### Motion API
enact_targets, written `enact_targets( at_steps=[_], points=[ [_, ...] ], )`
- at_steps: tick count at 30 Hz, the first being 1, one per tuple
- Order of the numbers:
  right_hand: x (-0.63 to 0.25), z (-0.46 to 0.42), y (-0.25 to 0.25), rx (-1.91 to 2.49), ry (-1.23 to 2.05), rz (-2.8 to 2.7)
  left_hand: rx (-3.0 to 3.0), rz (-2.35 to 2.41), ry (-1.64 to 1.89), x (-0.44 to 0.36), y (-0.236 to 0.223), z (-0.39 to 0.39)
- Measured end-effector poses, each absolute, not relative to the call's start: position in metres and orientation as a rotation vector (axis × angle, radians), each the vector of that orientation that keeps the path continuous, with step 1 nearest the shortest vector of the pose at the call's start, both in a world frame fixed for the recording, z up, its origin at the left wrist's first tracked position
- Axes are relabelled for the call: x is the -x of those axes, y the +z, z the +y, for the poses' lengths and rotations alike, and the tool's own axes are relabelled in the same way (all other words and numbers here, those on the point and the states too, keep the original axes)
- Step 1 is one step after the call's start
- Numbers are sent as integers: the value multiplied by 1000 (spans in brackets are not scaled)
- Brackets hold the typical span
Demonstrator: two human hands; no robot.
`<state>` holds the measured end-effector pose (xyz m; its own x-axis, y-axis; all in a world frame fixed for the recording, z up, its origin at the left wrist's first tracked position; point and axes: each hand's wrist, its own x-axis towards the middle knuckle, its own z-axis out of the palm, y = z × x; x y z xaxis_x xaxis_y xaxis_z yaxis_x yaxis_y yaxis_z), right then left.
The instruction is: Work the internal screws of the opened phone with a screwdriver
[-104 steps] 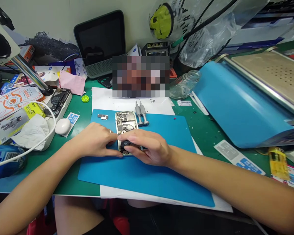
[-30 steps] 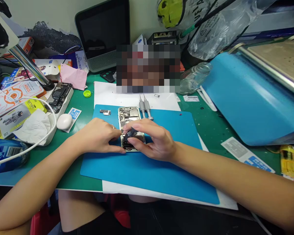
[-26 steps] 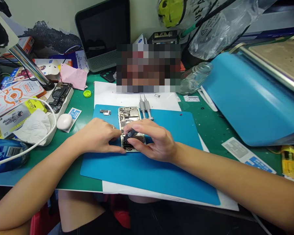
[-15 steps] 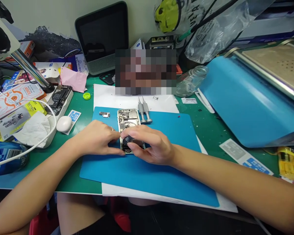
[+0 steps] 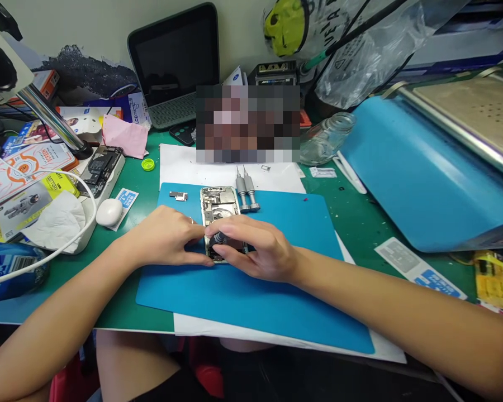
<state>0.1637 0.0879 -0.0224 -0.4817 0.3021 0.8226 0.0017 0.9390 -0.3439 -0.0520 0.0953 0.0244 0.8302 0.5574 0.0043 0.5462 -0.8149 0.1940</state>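
An opened phone (image 5: 222,199) lies on the blue mat (image 5: 268,301), its inner parts bare. My left hand (image 5: 167,237) holds it by its left edge, thumb near the lower corner and fingers higher up. Over the phone's lower half, my right hand (image 5: 260,245) has a dark-topped screwdriver (image 5: 219,239) upright between thumb and fingers. Its tip is hidden beneath the hand. Two grey screwdrivers (image 5: 247,192) lie side by side just beyond the phone's upper right. To the left is a small metal phone part (image 5: 179,196).
White paper (image 5: 180,162) extends behind the mat. A glass jar (image 5: 329,137) lies tilted at the back right, near white tweezers (image 5: 350,173). On the left are a white earbud case (image 5: 109,212), a crumpled tissue (image 5: 58,220) and a white cable (image 5: 77,237). A dark-screened device (image 5: 176,56) stands behind.
The screwdriver's top has shifted very slightly between my right fingers. Both hands and the phone stay almost in the same place.
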Motion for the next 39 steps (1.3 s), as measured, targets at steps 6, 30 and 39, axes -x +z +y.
enact_targets(
  at_steps=[6,30,39],
  points=[
    [-163,88,-23,195,381,-2035,-2839,861,85,54,24,97],
    [-164,91,-19,245,355,-2058,-2852,873,98,52,25,95],
    [-164,90,-20,242,370,-2047,-2857,870,116,52,24,95]
  ],
)
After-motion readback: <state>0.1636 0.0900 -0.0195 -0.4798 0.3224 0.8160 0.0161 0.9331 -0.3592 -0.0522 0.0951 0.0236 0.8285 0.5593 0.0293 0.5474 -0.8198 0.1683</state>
